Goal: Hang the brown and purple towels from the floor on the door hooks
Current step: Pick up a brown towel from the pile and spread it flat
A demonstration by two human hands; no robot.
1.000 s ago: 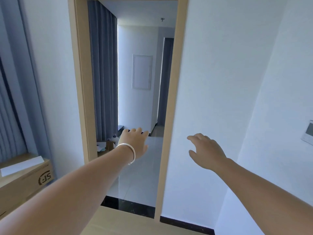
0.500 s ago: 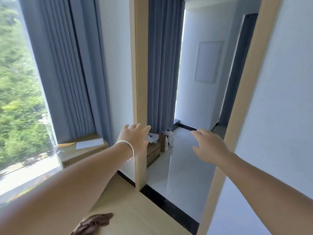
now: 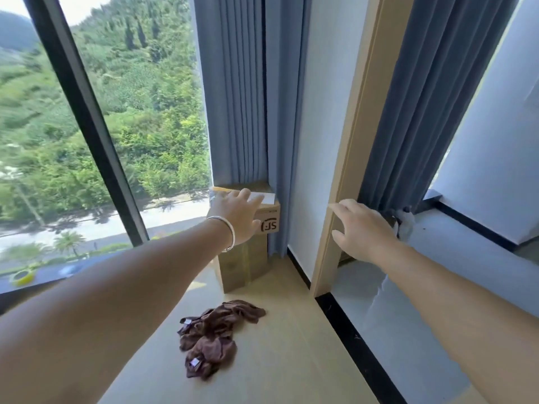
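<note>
A crumpled heap of brown and purplish towels (image 3: 214,336) lies on the light wooden floor (image 3: 291,360), with small white tags showing; I cannot tell where one towel ends and the other begins. My left hand (image 3: 237,218), with a silver bracelet at the wrist, is stretched forward above the floor, fingers relaxed and holding nothing. My right hand (image 3: 360,230) is also stretched out, fingers spread and empty, in front of the door frame (image 3: 347,176). Both hands are well above and beyond the towels. No door hooks are in view.
A stack of cardboard boxes (image 3: 248,252) stands in the corner beneath blue-grey curtains (image 3: 242,91). A large window (image 3: 102,126) fills the left. A black threshold strip (image 3: 358,351) separates the wooden floor from a pale tiled floor (image 3: 408,316) beyond the doorway.
The view has swung left and down, away from the doorway toward the window corner. The towels on the floor have come fully into view. Both hands stay outstretched and empty.
</note>
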